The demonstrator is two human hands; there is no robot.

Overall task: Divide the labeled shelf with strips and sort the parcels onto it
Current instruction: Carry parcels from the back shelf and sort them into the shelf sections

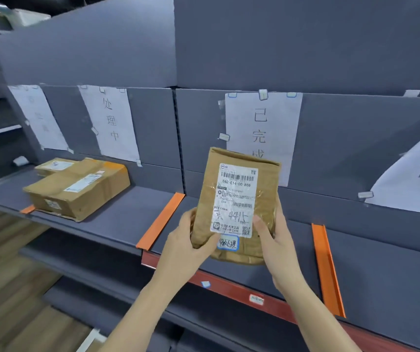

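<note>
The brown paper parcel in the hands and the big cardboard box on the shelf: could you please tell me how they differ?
The flat, crinkled brown paper parcel is held upright by both hands, left and right, in front of the section between two orange strips. The big brown cardboard box is thick and rigid; it lies flat on the grey shelf in the section further left, beside a smaller box. Both are brown and carry white shipping labels.

held parcel (236, 204): brown paper, white label with black barcodes
boxes at nine o'clock (76, 189): tan cardboard, white labels
divider strips (161, 219): bright orange
shelf (117, 214): dark grey, red front edge
wall signs (262, 133): white, black characters
</note>
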